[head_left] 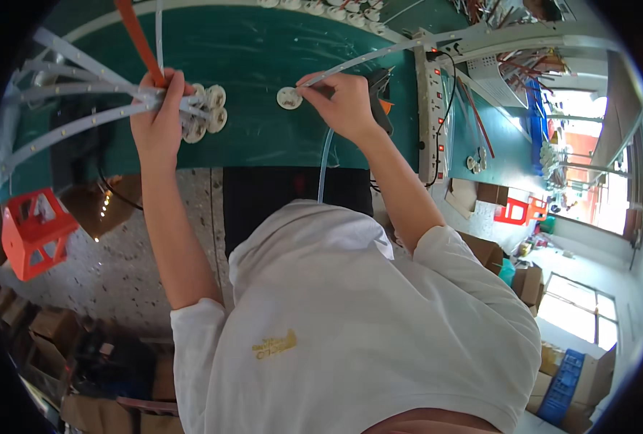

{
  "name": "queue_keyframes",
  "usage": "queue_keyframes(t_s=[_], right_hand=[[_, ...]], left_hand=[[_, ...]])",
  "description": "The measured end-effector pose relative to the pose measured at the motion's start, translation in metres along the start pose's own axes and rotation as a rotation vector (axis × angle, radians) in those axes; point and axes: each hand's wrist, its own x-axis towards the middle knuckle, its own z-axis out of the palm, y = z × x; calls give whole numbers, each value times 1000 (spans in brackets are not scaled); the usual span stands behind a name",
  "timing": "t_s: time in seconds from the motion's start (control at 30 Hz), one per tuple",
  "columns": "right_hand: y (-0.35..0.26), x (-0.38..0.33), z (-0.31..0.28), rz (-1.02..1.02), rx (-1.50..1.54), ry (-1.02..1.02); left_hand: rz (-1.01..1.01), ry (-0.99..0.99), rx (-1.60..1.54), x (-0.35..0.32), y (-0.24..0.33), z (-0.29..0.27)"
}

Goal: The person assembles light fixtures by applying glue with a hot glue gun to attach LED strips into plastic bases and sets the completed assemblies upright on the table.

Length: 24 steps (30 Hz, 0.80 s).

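My left hand [156,116] grips a bundle of several white light strips [75,98] that fan out to the left over the green table [256,58]; round white end caps [206,116] cluster at the hand. My right hand [343,101] pinches one white strip [379,54] that runs up to the right, with a round white cap [289,98] at its end resting on the table. An orange strap [139,40] passes behind the left hand.
A white power strip [431,108] with red switches lies right of my right hand, a black tool [380,90] beside it. More round caps [336,11] line the far edge. An orange stool [36,231] and cardboard boxes [46,325] stand on the floor.
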Motion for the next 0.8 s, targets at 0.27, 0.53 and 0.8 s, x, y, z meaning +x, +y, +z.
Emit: queue_keyframes(t_s=[0.27, 0.53, 0.8], right_hand=[[-9, 0, 7, -235, -183, 40], [-8, 2, 7, -387, -265, 24], [-5, 2, 7, -426, -269, 32]], left_hand=[[19, -13, 20, -2, 0, -3], [64, -59, 49, 2, -4, -4], [73, -53, 157, 7, -2, 1]])
